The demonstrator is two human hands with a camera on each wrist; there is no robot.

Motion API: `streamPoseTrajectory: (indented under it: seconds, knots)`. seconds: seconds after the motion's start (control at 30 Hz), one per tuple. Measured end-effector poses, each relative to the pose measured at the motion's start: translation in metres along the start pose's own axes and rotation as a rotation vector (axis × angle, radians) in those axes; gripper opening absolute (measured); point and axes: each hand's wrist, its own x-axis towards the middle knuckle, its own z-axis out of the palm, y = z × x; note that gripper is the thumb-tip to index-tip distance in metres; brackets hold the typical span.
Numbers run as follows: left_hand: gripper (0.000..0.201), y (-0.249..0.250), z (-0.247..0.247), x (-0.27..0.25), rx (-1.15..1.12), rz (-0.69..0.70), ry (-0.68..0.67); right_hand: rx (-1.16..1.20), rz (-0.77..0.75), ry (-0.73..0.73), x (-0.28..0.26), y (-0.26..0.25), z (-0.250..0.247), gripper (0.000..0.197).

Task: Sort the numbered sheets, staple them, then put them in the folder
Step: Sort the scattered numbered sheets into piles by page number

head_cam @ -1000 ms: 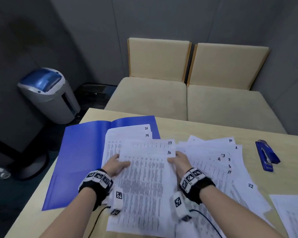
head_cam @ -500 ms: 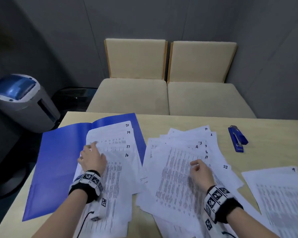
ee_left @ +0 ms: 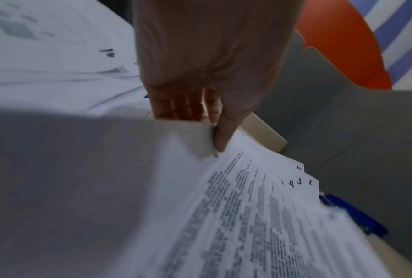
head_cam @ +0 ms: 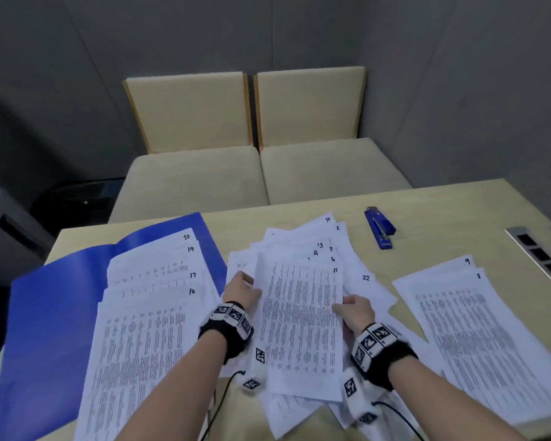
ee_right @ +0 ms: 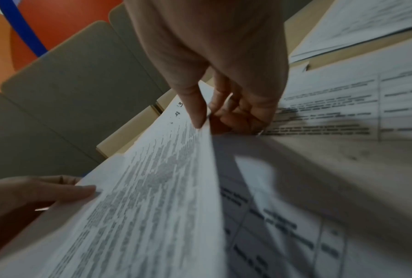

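Your left hand [head_cam: 240, 289] left the 16–20 stack; both hands now pinch sheet 11 [head_cam: 301, 323], right hand [head_cam: 353, 311] opposite. Probably next to file.

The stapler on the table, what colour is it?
The stapler is blue. The head view shows it best, lying past the paper piles.

- Bare table [head_cam: 442, 218] lies open on the far right, around the blue stapler [head_cam: 379, 227], between the middle pile [head_cam: 303, 313] and the recessed socket strip [head_cam: 541, 253].
- The open folder [head_cam: 51, 313] and the sheets 16–20 [head_cam: 147, 313] on it cover the left side.
- A strip of wood shows between the middle pile and the right stack [head_cam: 477, 338]; it looks narrow, though the wide lens may mislead.
- The near edge between the forearms shows bare wood crossed by a black cable [head_cam: 223, 396].
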Motion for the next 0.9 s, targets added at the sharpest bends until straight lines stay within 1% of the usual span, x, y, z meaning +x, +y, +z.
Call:
streamPoseTrajectory:
  seconds: [0.03,0.07,0.13,0.17,0.23,0.27,0.3,0.4,0.47,0.53,0.67,0.8,0.87,0.9]
  knots:
    - [0.014,-0.002,0.0,-0.001,-0.006,0.041,0.004,-0.012,-0.021,-0.006,0.0,0.001,-0.001,0.017]
    - [0.011,-0.003,-0.001,-0.003,-0.014,0.071,0.004,-0.039,-0.048,-0.016,-0.001,0.002,-0.004,0.009]
    - [0.014,-0.006,-0.007,-0.005,-0.007,0.1,0.007,-0.128,-0.123,-0.032,0.0,0.009,-0.013,0.018]
    - [0.015,-0.008,-0.009,-0.005,0.029,0.109,0.014,-0.18,-0.161,-0.042,0.0,0.013,-0.019,0.024]
    - [0.011,-0.012,-0.014,-0.002,0.142,0.14,0.026,-0.269,-0.201,-0.077,0.001,0.023,-0.035,0.035]
    - [0.012,-0.013,-0.015,0.0,0.211,0.158,0.028,-0.302,-0.187,-0.095,0.001,0.029,-0.043,0.038]
    - [0.02,-0.013,-0.015,0.001,0.303,0.18,0.025,-0.329,-0.166,-0.115,0.003,0.035,-0.051,0.038]
    - [0.058,-0.011,-0.009,0.001,0.615,0.219,0.002,-0.371,-0.089,-0.198,0.013,0.049,-0.066,0.036]
    - [0.069,-0.009,-0.005,0.001,0.714,0.215,0.011,-0.385,-0.06,-0.23,0.019,0.057,-0.069,0.03]
    - [0.071,-0.008,-0.004,0.004,0.769,0.217,0.006,-0.369,-0.039,-0.26,0.022,0.064,-0.069,0.027]
    - [0.074,-0.006,-0.007,0.01,0.794,0.217,-0.014,-0.348,-0.03,-0.254,0.016,0.064,-0.066,0.028]
    - [0.078,0.0,-0.009,0.016,0.827,0.182,-0.036,-0.359,-0.045,-0.243,0.009,0.058,-0.069,0.033]
    - [0.076,0.002,-0.011,0.017,0.848,0.185,-0.036,-0.356,-0.057,-0.234,0.007,0.056,-0.069,0.034]
    - [0.072,0.002,-0.01,0.018,0.849,0.205,-0.03,-0.348,-0.064,-0.233,0.005,0.054,-0.069,0.034]
